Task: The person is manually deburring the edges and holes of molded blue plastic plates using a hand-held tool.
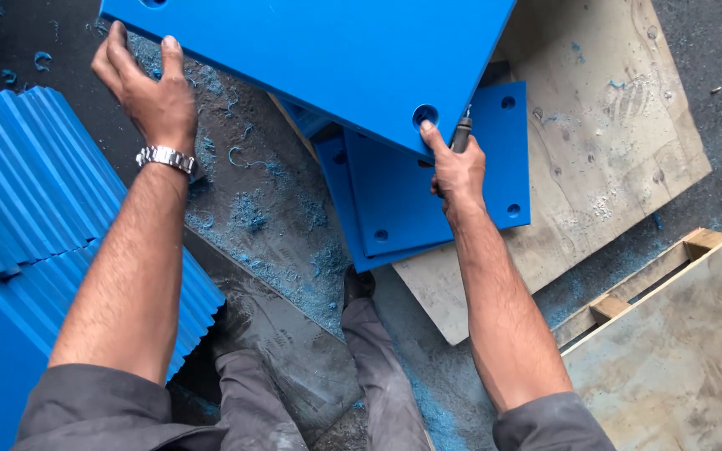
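The right hand [456, 171] is closed around a slim dark tool [460, 134] whose tip pokes up past the knuckles, and at the same time its thumb presses on the near corner of a large blue plate [327, 50], right beside a round corner hole [424, 114]. The left hand [148, 88] is spread open, fingers curled over the plate's near-left edge, a metal wristwatch [165, 158] on the wrist; it clamps nothing else. So the plate lies up and away from both grips, held tilted above the floor, its long edge running from the left hand down to the right. Each hand is at one end of that edge, the right lower and closer to the holed corner. Beneath the plate, smaller blue plates [436, 192] with corner holes lie stacked on a plywood sheet [612, 150]. A fanned row of blue plates [27, 209] stands at the left, blue shavings [252, 217] cover the dark floor, and a wooden crate [678, 334] sits at the lower right.
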